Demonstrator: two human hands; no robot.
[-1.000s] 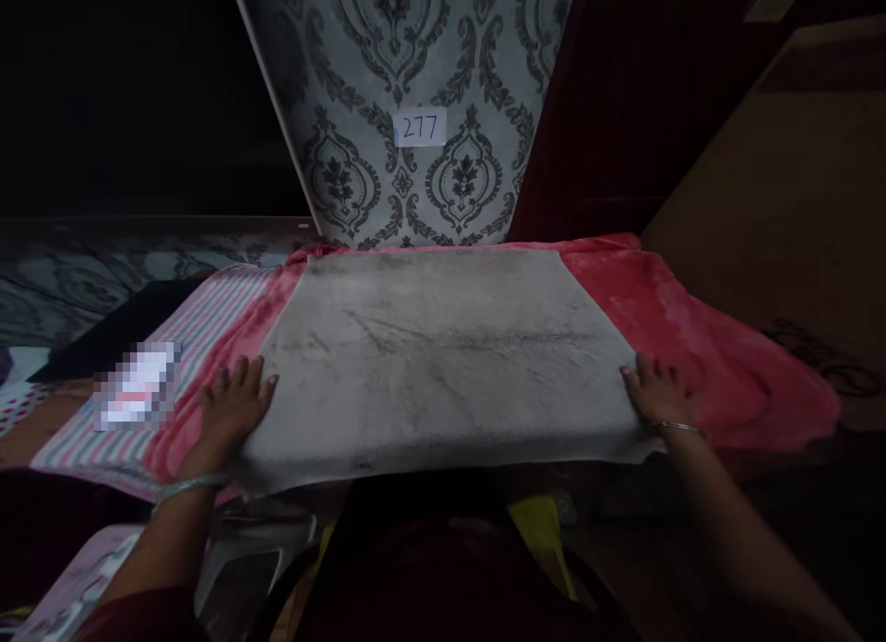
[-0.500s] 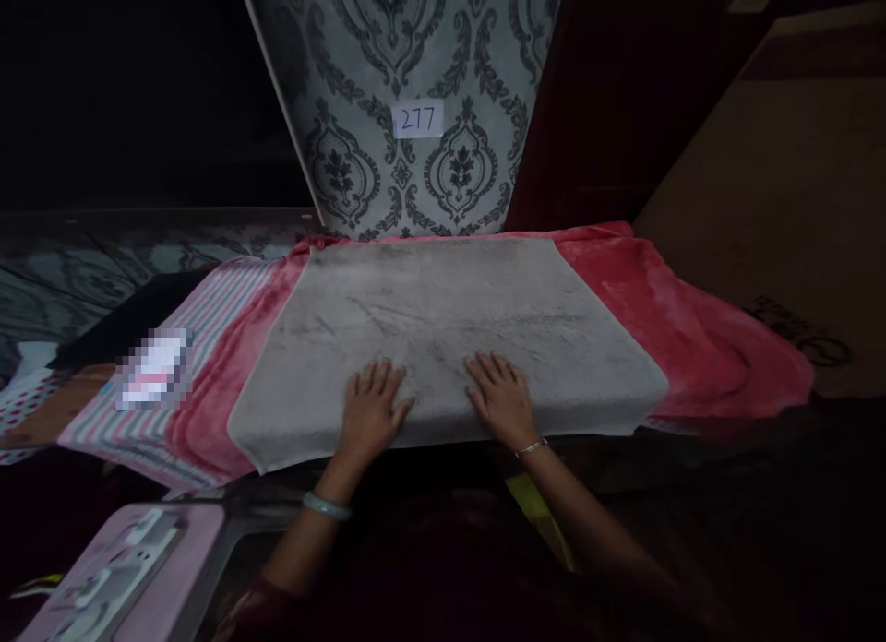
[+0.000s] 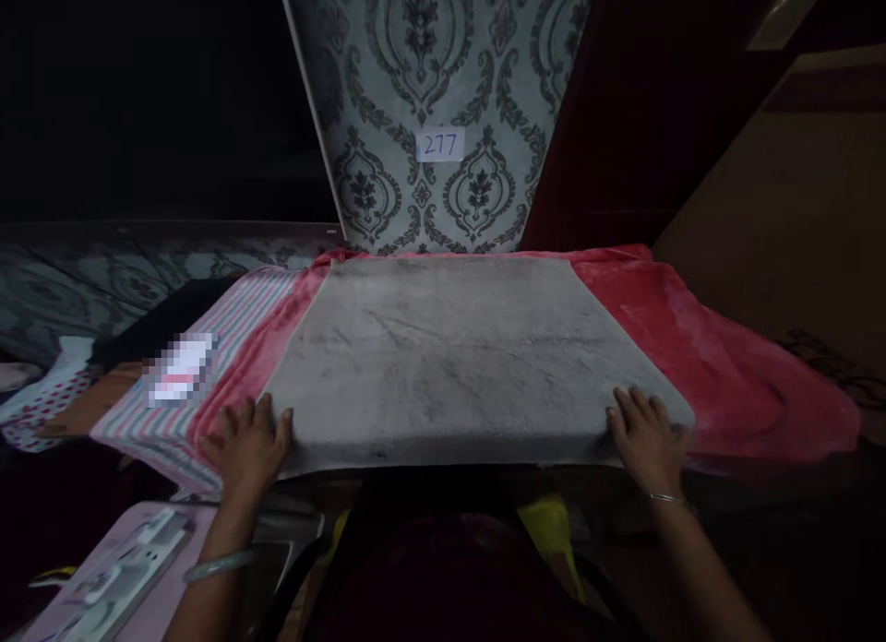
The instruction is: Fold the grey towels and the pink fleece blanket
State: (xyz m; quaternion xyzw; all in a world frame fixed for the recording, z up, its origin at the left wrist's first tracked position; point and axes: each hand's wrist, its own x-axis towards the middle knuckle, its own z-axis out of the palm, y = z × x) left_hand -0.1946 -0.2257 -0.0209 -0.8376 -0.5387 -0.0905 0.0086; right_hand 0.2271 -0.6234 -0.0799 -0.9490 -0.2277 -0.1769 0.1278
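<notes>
A grey plush cloth (image 3: pixel 443 347) lies spread flat, its front edge hanging over the near side of the surface beneath. My left hand (image 3: pixel 250 444) rests at the cloth's front left corner, fingers spread, partly on the red blanket (image 3: pixel 643 310) that shows under the cloth on both sides. On the front right corner of the grey cloth lies my right hand (image 3: pixel 647 439), fingers apart and palm down. Neither hand grips anything. Faint dark creases and smudges run across the middle of the cloth.
A striped cloth (image 3: pixel 239 315) lies left of the red blanket, with a blurred-out item (image 3: pixel 181 370) on it. At lower left a pink surface (image 3: pixel 149 591) carries a white power strip (image 3: pixel 135 573). A cardboard box (image 3: pixel 782 227) stands right. Behind is patterned wallpaper with a label (image 3: pixel 440 144).
My hands have moved apart, from the middle of the cloth's front part out to its two front corners. The view has shifted slightly; the cloth stays spread.
</notes>
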